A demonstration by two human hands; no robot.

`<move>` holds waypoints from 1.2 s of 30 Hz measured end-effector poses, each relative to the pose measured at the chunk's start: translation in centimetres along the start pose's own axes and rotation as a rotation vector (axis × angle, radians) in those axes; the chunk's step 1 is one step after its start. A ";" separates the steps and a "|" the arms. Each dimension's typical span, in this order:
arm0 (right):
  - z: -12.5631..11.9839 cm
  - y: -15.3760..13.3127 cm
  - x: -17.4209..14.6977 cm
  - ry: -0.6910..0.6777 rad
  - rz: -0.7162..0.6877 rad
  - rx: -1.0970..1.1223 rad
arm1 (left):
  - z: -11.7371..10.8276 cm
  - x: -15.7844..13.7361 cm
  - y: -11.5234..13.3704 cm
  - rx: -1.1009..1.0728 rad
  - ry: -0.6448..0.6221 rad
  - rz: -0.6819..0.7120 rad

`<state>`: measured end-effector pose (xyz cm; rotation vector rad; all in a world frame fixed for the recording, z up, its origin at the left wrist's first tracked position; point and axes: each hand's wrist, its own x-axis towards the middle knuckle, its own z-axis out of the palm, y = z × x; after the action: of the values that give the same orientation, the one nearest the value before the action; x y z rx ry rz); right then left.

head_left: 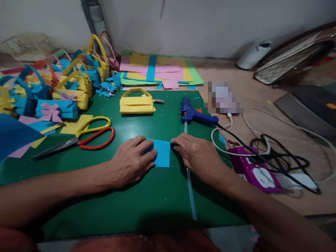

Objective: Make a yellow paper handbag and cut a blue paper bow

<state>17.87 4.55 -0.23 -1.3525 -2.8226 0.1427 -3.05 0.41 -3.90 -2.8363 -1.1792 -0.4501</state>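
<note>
A folded piece of blue paper (162,154) lies flat on the green mat (110,206). My left hand (135,157) presses on its left part with bent fingers, hiding that side. At the paper's right edge, my right hand (193,154) is closed with curled fingers; whatever may be inside them is hidden. Beyond it a blue glue gun (198,115) lies on its side. Its long clear glue stick (191,192) runs beneath my right hand toward me. A yellow paper handbag (137,105) with a small clip at its right end sits farther back.
Scissors (96,136) with yellow and red handles lie left, near several finished paper handbags (56,110). Coloured paper sheets (165,71) are stacked at the back. On the right are a purple power strip (254,171), tangled cables (283,159) and a blurred-out phone (223,96).
</note>
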 end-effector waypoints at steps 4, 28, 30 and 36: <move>0.1 -0.1 0.8 -0.038 0.048 0.048 | 0.1 -0.1 0.1 0.009 -0.012 -0.010; 0.0 -1.9 1.3 0.053 0.074 0.327 | 0.0 -0.3 -0.5 -0.397 0.317 -0.224; 0.2 -2.0 0.9 0.146 -0.002 0.417 | -0.5 0.0 -0.6 -0.704 0.306 -0.343; 0.8 -2.1 0.2 0.381 -0.162 0.551 | -1.8 0.7 0.0 -1.273 -0.094 -0.642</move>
<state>16.07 3.30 -0.80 -0.9123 -2.3159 0.5463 -2.98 0.63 -1.97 -3.1928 -2.5298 -1.5952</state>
